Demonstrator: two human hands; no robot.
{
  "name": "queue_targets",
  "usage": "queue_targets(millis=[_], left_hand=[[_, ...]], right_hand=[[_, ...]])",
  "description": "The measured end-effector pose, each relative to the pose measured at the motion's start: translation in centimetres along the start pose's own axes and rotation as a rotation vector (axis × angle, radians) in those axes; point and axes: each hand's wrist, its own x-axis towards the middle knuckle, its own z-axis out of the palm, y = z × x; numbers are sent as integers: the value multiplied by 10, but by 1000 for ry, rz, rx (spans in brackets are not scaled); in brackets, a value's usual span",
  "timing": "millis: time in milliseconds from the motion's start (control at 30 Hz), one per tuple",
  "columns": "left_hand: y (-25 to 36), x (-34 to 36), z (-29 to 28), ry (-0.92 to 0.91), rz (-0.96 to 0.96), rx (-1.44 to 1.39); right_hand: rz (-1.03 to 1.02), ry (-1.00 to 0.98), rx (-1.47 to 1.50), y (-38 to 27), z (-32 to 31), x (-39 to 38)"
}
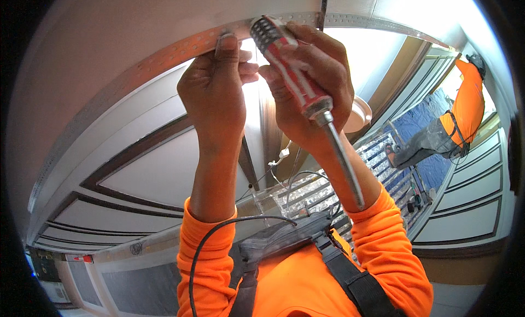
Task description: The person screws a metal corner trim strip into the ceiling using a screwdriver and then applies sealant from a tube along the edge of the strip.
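Observation:
My left hand [213, 90] is raised to a perforated metal strip [180, 51] along the pale overhead surface, thumb and fingertips closed at its edge; whatever they pinch is hidden. Just right of it, my right hand [306, 106] is wrapped round the red-and-white handle of a screwdriver-like tool [342, 158]. The handle's black, checked butt is up at the strip beside my left fingertips, and its long metal shaft points down past my right wrist.
A co-worker [462, 109] in orange stands at right beside a slatted platform [369, 164] and blue sheeting [421, 120]. Behind my hands are a white round fixture [358, 112], hanging cables with a white connector [283, 153], and dark-trimmed white panels [147, 169].

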Motion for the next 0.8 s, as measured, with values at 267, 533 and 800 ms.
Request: queue_targets(millis=[267, 533, 800], left_hand=[[-11, 1, 6, 73, 40, 23], [-10, 1, -3, 80, 78, 12], [-7, 1, -4, 81, 88, 41]], right_hand=[[-158, -382, -134, -7, -36, -32], [-162, -486, -192, 8, -37, -10], [-234, -372, -176, 10, -30, -14]])
